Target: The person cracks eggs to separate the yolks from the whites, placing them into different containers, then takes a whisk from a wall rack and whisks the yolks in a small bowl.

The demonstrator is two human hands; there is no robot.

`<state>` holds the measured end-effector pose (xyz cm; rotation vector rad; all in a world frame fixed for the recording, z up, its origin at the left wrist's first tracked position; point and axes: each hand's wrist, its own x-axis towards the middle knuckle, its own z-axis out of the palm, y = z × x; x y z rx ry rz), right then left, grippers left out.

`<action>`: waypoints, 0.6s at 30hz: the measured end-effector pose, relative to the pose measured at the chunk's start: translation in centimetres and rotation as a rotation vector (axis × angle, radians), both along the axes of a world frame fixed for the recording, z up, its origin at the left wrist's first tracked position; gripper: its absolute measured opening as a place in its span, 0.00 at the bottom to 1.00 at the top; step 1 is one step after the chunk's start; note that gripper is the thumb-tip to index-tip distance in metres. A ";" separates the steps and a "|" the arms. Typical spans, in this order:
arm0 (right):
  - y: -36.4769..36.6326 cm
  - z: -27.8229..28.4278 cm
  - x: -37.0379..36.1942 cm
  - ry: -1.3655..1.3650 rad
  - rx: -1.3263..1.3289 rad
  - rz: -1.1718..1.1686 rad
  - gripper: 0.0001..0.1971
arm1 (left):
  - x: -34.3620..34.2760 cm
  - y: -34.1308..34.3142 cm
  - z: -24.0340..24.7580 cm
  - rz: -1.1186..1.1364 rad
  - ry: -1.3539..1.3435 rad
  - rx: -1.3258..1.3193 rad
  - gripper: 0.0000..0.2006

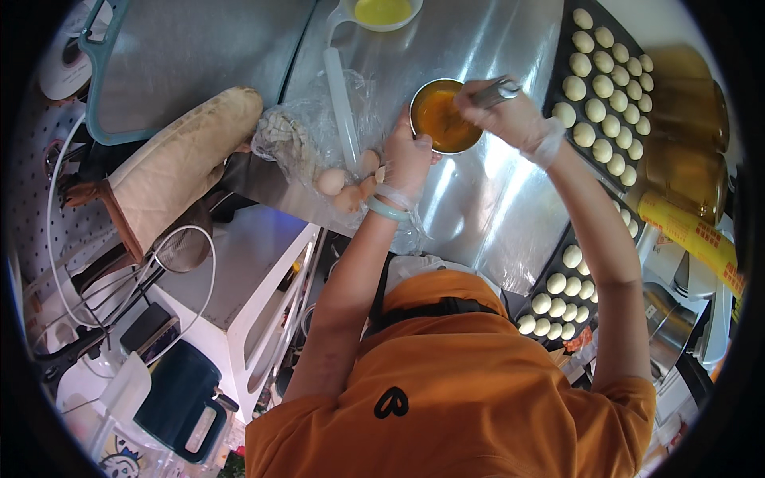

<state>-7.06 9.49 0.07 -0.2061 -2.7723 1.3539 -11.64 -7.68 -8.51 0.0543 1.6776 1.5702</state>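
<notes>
My left hand [407,156], in a thin clear glove with a pale green bangle at the wrist, is closed on the near left side of a small metal bowl [413,108]. Orange-yellow beaten egg [440,119] fills its bottom. My right hand [510,116], also gloved, grips the metal handle of a whisk [496,93] over the bowl; its lower end dips into the egg, mostly hidden by my fingers. Several eggshells [348,198] lie just left of my left wrist, beside crumpled clear plastic [299,111] and a long white handle-like strip [343,111].
Black trays [564,72] with rows of pale dough balls [594,110] line the right side. A white container [338,14] of yellow liquid stands at the far edge of the steel worktop [494,183]. Oven mitts [183,151], a strainer [183,248] and a cutting board [191,64] are left.
</notes>
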 end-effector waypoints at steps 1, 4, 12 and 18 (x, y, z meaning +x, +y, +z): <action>0.5 0.8 0.1 0.011 -0.003 -0.073 0.12 | 0.0 -0.2 -0.2 0.000 0.013 -0.006 0.30; -0.3 0.8 0.0 0.007 -0.048 -0.043 0.12 | 0.0 -0.1 0.1 -0.006 0.037 -0.007 0.30; -0.3 -0.1 0.5 -0.004 -0.051 -0.030 0.12 | -0.2 0.2 0.3 -0.011 0.063 0.038 0.27; -0.1 1.7 -0.6 0.029 -0.031 -0.051 0.12 | -0.2 -0.2 0.6 0.002 0.029 0.025 0.28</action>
